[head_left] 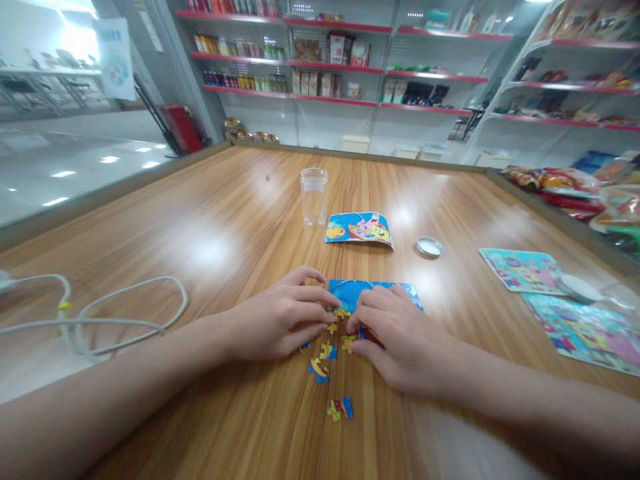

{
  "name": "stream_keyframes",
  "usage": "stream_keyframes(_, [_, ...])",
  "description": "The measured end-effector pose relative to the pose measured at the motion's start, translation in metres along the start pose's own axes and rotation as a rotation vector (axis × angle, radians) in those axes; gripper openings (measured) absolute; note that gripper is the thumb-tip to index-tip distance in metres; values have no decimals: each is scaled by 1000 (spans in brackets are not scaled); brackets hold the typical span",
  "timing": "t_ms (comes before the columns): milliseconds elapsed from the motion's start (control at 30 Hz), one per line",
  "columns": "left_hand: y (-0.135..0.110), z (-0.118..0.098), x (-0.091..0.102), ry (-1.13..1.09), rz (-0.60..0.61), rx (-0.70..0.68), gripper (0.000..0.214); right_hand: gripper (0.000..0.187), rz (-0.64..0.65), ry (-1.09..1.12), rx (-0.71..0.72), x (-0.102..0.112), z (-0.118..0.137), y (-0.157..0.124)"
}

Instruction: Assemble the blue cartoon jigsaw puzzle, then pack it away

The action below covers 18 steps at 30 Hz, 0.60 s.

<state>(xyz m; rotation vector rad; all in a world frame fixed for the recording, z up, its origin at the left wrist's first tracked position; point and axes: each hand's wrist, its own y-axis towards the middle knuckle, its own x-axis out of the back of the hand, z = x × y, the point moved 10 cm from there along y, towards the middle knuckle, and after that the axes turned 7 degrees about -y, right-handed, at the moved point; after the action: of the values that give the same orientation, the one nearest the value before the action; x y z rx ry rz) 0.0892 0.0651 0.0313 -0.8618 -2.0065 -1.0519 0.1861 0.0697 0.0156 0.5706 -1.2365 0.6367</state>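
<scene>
A partly joined jigsaw puzzle [345, 292], mostly blue along its far part, lies flat on the table between my hands. My left hand [293, 312] is open, its fingers stretched out and the tips resting at the puzzle's left edge by small yellow pieces. Over the right part of the puzzle, my right hand [393, 330] is curled, thumb and index finger closed around a yellow puzzle piece [349, 343]; the hand hides much of the puzzle. Nearer to me are a loose yellow-and-blue piece [319, 369] and several more pieces [341, 408].
Beyond the puzzle lie a curved cartoon picture card [360, 229], a clear plastic jar [314, 197] and a round lid [429, 247]. Two cartoon sheets [590, 327] with another lid [580, 289] are at right. A white cable [125, 323] loops at left. Snack bags [565, 187] line the right edge.
</scene>
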Motion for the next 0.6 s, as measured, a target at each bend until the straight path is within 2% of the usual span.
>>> stream_keyframes(600, [0,1,-2,-43,19,7,22,10,-133,-86,18,3,2,4])
